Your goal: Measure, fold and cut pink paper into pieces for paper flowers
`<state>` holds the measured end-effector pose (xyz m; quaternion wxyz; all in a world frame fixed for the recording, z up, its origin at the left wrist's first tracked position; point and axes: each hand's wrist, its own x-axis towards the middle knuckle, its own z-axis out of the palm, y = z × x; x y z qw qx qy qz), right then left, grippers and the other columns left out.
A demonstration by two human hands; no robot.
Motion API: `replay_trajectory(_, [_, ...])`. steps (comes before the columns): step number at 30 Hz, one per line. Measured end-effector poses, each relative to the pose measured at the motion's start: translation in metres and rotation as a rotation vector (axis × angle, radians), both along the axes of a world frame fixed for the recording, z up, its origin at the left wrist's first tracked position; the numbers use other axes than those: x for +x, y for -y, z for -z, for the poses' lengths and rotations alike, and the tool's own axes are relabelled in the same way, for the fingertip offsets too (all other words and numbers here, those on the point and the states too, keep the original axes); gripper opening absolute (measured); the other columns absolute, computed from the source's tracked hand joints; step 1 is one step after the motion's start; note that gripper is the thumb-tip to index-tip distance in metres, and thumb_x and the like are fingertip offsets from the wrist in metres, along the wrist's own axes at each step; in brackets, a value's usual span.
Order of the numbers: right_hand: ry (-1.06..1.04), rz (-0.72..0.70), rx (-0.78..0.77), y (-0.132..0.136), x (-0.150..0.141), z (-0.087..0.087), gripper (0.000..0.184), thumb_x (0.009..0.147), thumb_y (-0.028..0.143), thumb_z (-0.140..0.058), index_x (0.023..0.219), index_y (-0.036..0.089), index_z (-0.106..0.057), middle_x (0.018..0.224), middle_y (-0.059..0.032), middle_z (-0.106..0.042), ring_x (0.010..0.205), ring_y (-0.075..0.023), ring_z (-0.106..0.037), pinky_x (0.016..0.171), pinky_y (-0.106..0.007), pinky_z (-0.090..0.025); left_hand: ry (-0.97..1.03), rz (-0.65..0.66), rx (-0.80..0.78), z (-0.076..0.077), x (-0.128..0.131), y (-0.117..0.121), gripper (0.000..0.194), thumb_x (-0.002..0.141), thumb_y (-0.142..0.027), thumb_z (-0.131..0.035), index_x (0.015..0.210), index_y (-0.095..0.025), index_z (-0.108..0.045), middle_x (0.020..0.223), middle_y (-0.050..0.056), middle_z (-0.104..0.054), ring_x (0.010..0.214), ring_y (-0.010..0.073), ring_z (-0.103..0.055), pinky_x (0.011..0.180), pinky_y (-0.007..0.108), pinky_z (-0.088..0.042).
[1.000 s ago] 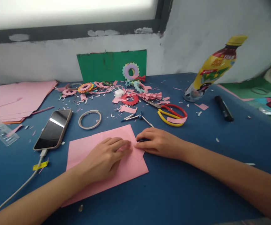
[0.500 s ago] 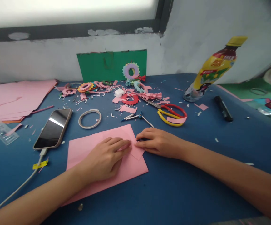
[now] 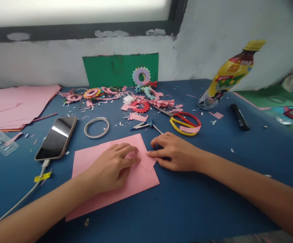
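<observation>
A folded pink sheet of paper [image 3: 103,199] lies on the blue table in front of me, with a smaller pink paper piece [image 3: 148,163] on top at its right side. My left hand [image 3: 113,165] rests on the sheet, bent fingertips pressing the small piece and the thumb apart below. From the right, my right hand [image 3: 175,152] touches the small piece's edge with a stretched index finger; its thumb is apart and nothing shows in its grasp. Just beyond are a compass [image 3: 142,125] and scissors [image 3: 187,123] with red and yellow handles, a pink scrap across them.
Left stand a phone [image 3: 56,138] on a charging cable and a tape roll [image 3: 96,127]. Paper rings and scraps [image 3: 140,106] spread before a green board [image 3: 103,71]. To the right are a leaning bottle [image 3: 227,76] and a black marker [image 3: 239,117]. Pink sheets [image 3: 17,104] lie far left.
My right hand's fingers have spread apart, its index finger now stretched onto the small piece's edge. My left fingertips have drawn slightly left and parted. The papers stay in place.
</observation>
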<state>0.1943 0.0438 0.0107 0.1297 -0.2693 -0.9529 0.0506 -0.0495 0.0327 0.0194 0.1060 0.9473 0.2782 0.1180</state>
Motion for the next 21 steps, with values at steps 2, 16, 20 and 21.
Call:
replay_trajectory(2, [-0.027,0.033,-0.048,0.0,0.002,0.0,0.027,0.08,0.022,-0.052,0.104,0.024,-0.066,0.097,-0.0085,-0.057,0.085,-0.019,-0.052,0.076,-0.036,-0.036,0.014,-0.003,-0.021,-0.001,-0.004,-0.001,0.039,0.072,-0.003,-0.041,0.098,-0.021,-0.064,0.111,0.007,-0.059,0.105,0.0234,-0.05,0.087,0.041,-0.041])
replay_trajectory(16, [-0.144,-0.009,0.081,0.007,-0.008,0.001,0.037,0.082,0.04,-0.055,0.106,0.013,-0.059,0.106,-0.0121,-0.06,0.094,-0.0211,-0.054,0.081,-0.036,-0.042,0.115,-0.087,0.158,0.005,0.011,0.002,0.02,0.083,-0.03,-0.053,0.07,-0.017,-0.06,0.082,0.004,-0.065,0.083,0.0167,-0.057,0.076,0.032,-0.042])
replay_trajectory(20, [-0.114,-0.117,0.134,0.008,-0.012,0.001,0.025,0.09,0.025,-0.044,0.108,0.014,-0.058,0.104,-0.0077,-0.065,0.095,-0.0178,-0.055,0.082,-0.032,-0.041,0.101,-0.089,0.267,0.009,0.016,0.007,0.024,0.087,-0.022,-0.048,0.067,-0.015,-0.06,0.074,0.004,-0.064,0.078,0.0167,-0.058,0.071,0.032,-0.044])
replay_trajectory(21, [-0.109,-0.128,0.121,0.007,-0.011,0.001,0.026,0.09,0.027,-0.044,0.108,0.014,-0.058,0.106,-0.0077,-0.065,0.099,-0.0182,-0.054,0.084,-0.033,-0.041,0.102,-0.082,0.273,0.009,0.016,0.008,0.023,0.087,-0.021,-0.047,0.068,-0.015,-0.06,0.074,0.005,-0.064,0.078,0.017,-0.058,0.071,0.032,-0.044])
